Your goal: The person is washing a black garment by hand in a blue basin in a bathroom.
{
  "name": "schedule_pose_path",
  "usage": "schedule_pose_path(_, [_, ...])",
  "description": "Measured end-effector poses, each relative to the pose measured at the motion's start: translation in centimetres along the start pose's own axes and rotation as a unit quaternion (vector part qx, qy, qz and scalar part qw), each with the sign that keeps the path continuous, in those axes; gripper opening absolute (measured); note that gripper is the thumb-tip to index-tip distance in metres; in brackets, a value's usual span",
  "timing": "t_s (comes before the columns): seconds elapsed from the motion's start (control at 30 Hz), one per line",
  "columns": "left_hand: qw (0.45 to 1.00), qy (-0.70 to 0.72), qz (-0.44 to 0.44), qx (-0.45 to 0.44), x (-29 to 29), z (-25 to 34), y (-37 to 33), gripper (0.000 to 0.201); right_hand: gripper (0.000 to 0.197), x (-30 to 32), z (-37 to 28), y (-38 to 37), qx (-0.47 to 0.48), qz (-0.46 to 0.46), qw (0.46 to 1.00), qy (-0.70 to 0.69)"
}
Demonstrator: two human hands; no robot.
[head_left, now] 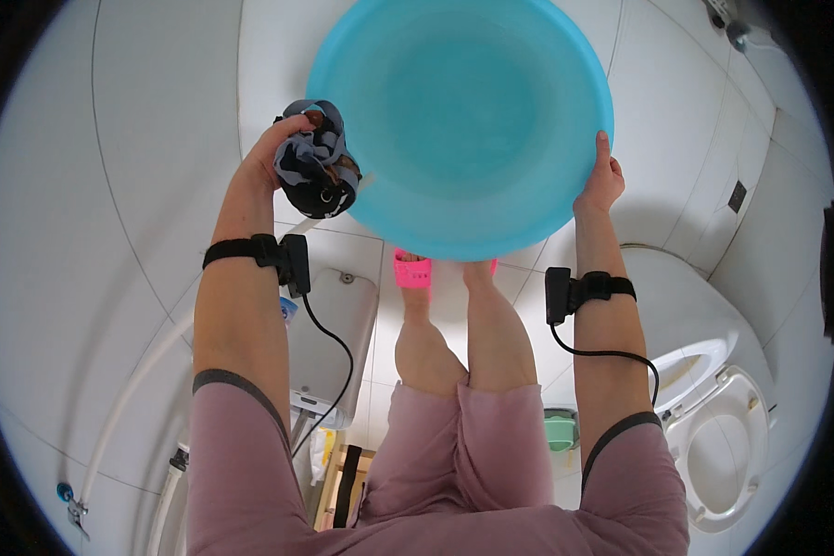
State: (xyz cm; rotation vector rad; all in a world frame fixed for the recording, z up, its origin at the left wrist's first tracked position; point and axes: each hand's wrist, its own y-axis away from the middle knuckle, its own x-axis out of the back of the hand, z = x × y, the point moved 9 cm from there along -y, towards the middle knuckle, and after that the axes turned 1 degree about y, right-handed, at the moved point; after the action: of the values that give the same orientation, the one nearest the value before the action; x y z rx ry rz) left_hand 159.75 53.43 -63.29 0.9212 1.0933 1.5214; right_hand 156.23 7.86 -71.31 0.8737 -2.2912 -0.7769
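Observation:
A large round blue basin [468, 246] is held up in front of me, its inside facing me with no items visible in it. My right hand [601, 180] grips the basin's right rim, thumb along the edge and the other fingers mostly hidden behind. In my left hand [283, 148] is a bunched-up dark cloth [320, 176] with black, grey and brown patches, pressed beside the basin's left rim. Whether the left fingers also hold the rim is hidden by the cloth.
A toilet [704, 445] with its seat raised stands at the right. A white box-shaped appliance [334, 324] is at the left, near a pale hose [139, 371] and a wall tap [74, 508]. A green tub [560, 431] sits on the tiled floor; pink slippers [412, 271] are on my feet.

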Motion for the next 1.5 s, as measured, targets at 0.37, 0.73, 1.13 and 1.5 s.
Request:
schedule_pose_path(0.37, [0.992, -0.115, -0.061, 0.002, -5.0, 1.6, 5.5, 0.028, 0.038, 8.6, 0.7, 4.4, -0.029, 0.07, 0.995, -0.063])
schedule_pose_path(0.73, [0.963, -0.223, -0.148, 0.03, -9.4, 2.0, 12.2, 0.014, 0.039, 19.4, 4.4, 16.9, -0.064, 0.172, 0.971, -0.151])
schedule_pose_path(1.13, [0.941, -0.252, -0.217, 0.067, -10.7, -1.8, 20.6, 0.008, 0.035, 27.0, 5.1, 24.2, -0.033, 0.152, 0.981, -0.116])
schedule_pose_path(1.5, [0.916, -0.227, -0.293, 0.153, -17.9, -12.4, 19.4, 0.011, 0.037, 41.2, 2.7, 21.3, 0.062, 0.13, 0.971, 0.193])
